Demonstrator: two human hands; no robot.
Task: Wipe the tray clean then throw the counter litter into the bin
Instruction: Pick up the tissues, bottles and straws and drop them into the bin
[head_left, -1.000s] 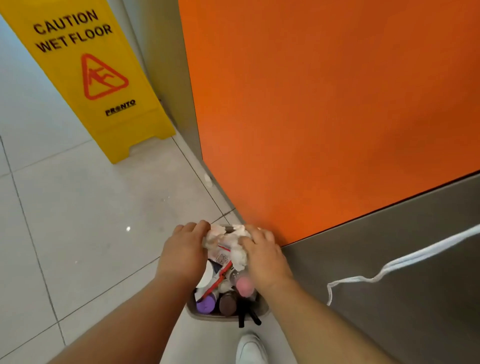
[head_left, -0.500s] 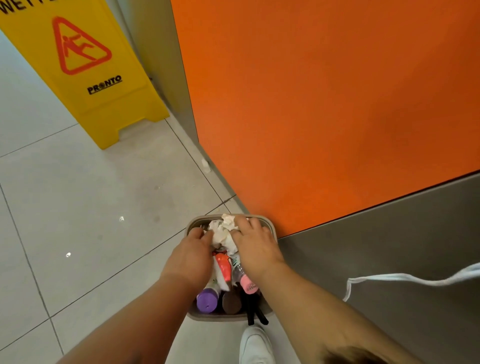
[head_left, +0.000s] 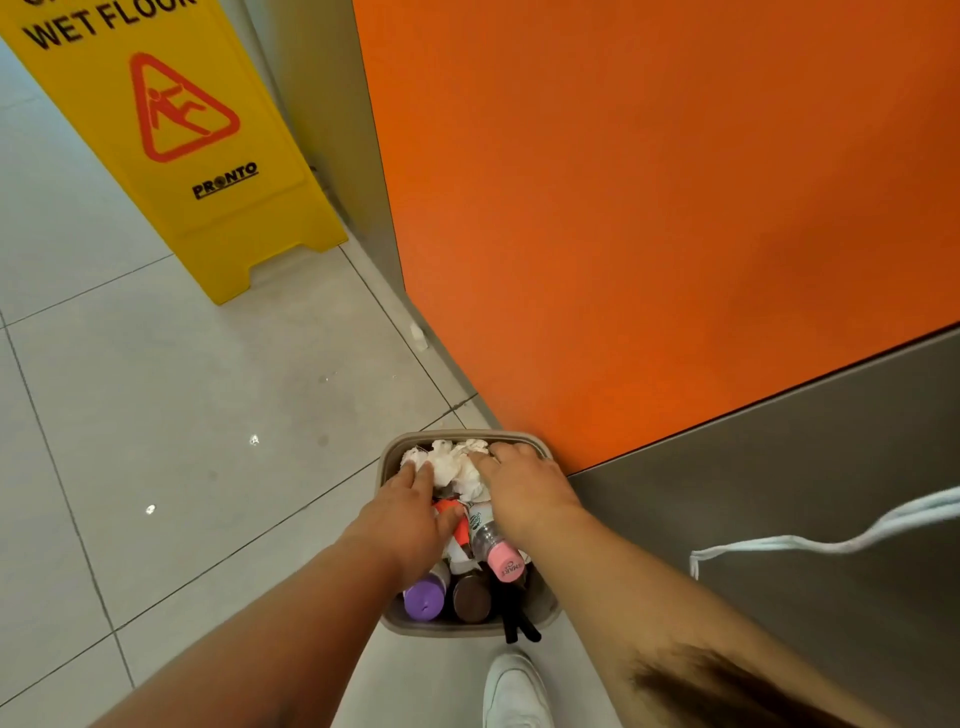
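A small beige bin (head_left: 390, 457) stands on the floor against the orange panel. It is full of litter: crumpled white tissue (head_left: 451, 466) on top at the far end, a clear bottle with a pink cap (head_left: 503, 558), a purple cap (head_left: 424, 598), a brown cap (head_left: 470, 598) and an orange piece (head_left: 453, 512). My left hand (head_left: 410, 514) lies flat, fingers against the tissue's left side. My right hand (head_left: 524, 488) rests with spread fingers on the tissue's right side. Both hands press on the wad inside the bin. No tray is in view.
A yellow wet-floor sign (head_left: 176, 135) stands on the pale tiled floor (head_left: 171, 415) at the upper left. The orange panel (head_left: 649, 208) and a grey surface (head_left: 779, 493) close off the right. A white strap (head_left: 810, 543) hangs at right. My white shoe (head_left: 514, 691) is just below the bin.
Both hands have come down with the tissue wad from above the bin into its far end. Their fingers have flattened onto it.
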